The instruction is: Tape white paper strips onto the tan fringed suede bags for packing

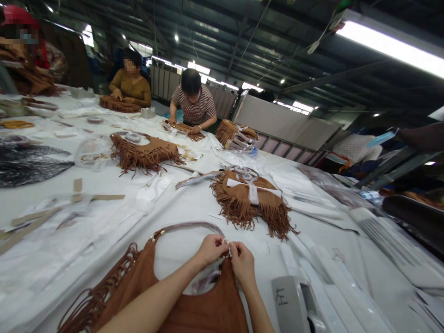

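A brown suede-like fringed handbag lies in front of me, its fringe spread to the left. Its curved handle looks wrapped in thin pale film, with a gold-coloured ring at the left end. My left hand pinches a small white strip at the handle's right end, just above the bag's top corner. From the other side my right hand has its fingers closed on the same strip. The fingertips nearly meet and cover part of the handle's fitting. Inside the bag's opening some clear plastic shows.
Ahead lies another fringed bag with a white band; a further one is farther left. A grey tape dispenser stands by my right arm. Cardboard strips lie at left. Two people handle bags across the table.
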Action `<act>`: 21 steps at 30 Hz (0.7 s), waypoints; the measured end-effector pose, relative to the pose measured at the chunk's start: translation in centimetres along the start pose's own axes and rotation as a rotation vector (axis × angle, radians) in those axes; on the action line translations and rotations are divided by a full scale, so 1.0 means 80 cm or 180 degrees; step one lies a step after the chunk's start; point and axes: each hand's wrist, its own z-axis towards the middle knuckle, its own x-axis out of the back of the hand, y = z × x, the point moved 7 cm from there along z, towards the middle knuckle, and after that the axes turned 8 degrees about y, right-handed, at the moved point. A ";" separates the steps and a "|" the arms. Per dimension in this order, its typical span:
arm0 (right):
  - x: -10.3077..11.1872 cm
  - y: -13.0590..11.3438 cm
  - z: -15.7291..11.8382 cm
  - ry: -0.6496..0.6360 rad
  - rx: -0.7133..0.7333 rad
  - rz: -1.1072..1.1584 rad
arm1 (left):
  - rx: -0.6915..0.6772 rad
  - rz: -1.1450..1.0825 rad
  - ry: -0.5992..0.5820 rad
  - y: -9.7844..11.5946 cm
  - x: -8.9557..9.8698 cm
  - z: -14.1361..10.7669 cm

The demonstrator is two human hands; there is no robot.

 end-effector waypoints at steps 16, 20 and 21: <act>0.005 0.001 -0.012 -0.1320 -0.0225 0.0440 | 0.0559 -0.1529 0.0112 0.003 0.009 -0.006; 0.008 0.025 -0.021 -0.1342 -0.0935 0.0757 | 0.0764 -0.1773 0.0083 0.002 0.007 -0.009; 0.008 0.031 -0.023 -0.1332 -0.1103 0.0780 | 0.0819 -0.1851 0.0077 0.003 0.008 -0.010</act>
